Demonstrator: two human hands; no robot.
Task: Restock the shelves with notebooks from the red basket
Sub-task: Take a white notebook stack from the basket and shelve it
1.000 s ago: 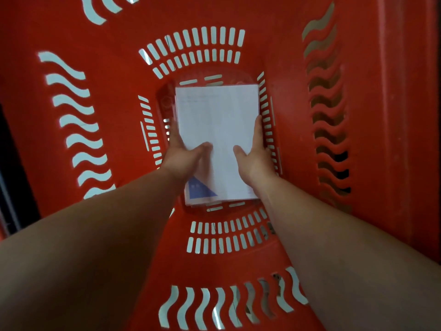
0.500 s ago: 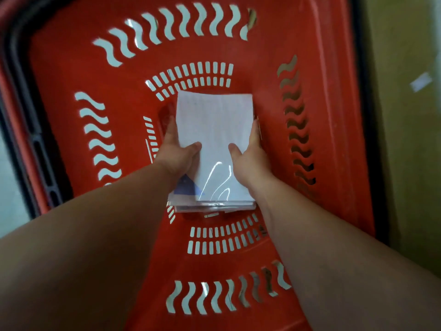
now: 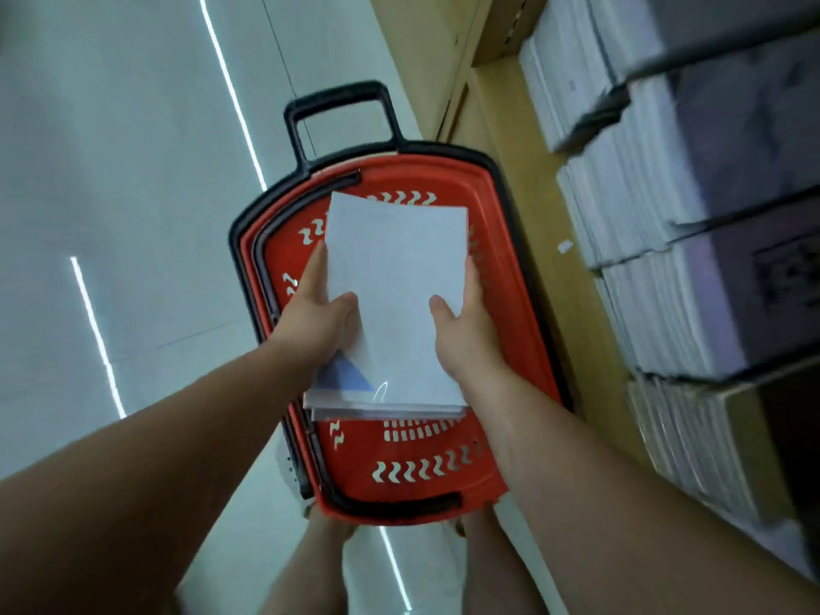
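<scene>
Honestly, nothing here is readable: the top cover of the notebook stack (image 3: 395, 281) you're gripping between your left hand (image 3: 317, 319) and right hand (image 3: 466, 335) is plain white, and the one under it only shows a blue triangle (image 3: 344, 375) poking out just below your left thumb, no words. Off to the right of your right hand there's a dark printed patch (image 3: 783, 270) on a wrapped pack (image 3: 710, 312), way too blurry to make out. The little white tag (image 3: 564, 246) on the shelf board (image 3: 528, 206) between your right hand and those packs is too small to tell.
</scene>
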